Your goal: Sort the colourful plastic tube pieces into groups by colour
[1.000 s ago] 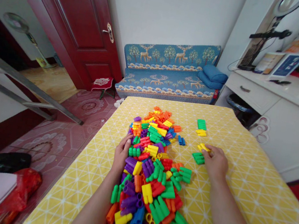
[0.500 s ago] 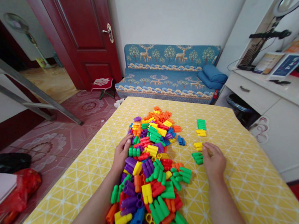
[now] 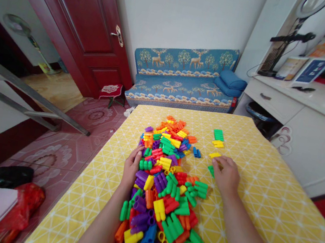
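A long pile of plastic bullet-shaped building blocks [image 3: 173,228] in purple, green, red, orange, yellow and blue runs down the table. My left hand [image 3: 132,166] rests against the pile's left edge, fingers loosely stretched and partly hidden by the blocks. To the right of the pile, my right hand [image 3: 227,175] has its fingers bent together at the lower edge of a yellow block [image 3: 214,155]. Under these fingers a green block [image 3: 211,170] is partly covered. Farther up lie another yellow block [image 3: 217,144] and a green block [image 3: 218,134], end to end.
A yellow patterned cloth [image 3: 273,208] covers the table. A blue block [image 3: 197,152] lies just right of the pile. Beyond the table stands a blue sofa [image 3: 182,79], with a white cabinet [image 3: 319,140] at right and a red door [image 3: 87,12] at left.
My right hand has shifted slightly left, and its fingers now cover more of the lower green block. The nearby yellow block sits a little farther up. My left hand stays put.
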`<action>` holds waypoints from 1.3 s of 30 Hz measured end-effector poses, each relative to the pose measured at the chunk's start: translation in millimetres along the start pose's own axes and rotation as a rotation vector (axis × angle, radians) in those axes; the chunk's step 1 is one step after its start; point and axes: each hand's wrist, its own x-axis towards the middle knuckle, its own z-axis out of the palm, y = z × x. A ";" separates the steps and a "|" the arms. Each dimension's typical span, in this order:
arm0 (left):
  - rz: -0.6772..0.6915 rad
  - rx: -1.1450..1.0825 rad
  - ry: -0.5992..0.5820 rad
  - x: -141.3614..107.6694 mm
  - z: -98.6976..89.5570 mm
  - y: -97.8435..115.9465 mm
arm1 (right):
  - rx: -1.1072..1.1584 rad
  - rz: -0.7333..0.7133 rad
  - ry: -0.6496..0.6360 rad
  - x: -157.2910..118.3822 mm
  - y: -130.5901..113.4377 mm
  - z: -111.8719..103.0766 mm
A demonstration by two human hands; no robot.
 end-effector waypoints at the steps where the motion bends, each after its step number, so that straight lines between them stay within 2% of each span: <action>1: 0.003 -0.001 0.004 0.1 0.2 0.5 | 0.007 0.002 -0.010 -0.1 -0.5 0.4; 6: 0.007 0.005 0.014 0.4 0.3 0.3 | -0.003 0.030 0.002 -0.7 -1.4 3.6; 15: -0.002 -0.003 0.016 0.6 0.4 -0.5 | -0.012 0.033 -0.086 -1.1 2.3 7.4; 31: 0.003 0.004 0.015 0.6 0.7 0.6 | -0.187 0.024 -0.377 -3.3 -2.5 12.7; 34: 0.002 -0.004 0.016 0.5 0.7 0.6 | -0.139 0.013 -0.347 -2.5 -2.3 13.0; 39: -0.007 -0.001 0.014 1.1 0.3 -1.5 | 0.060 0.028 -0.117 2.5 -6.2 3.8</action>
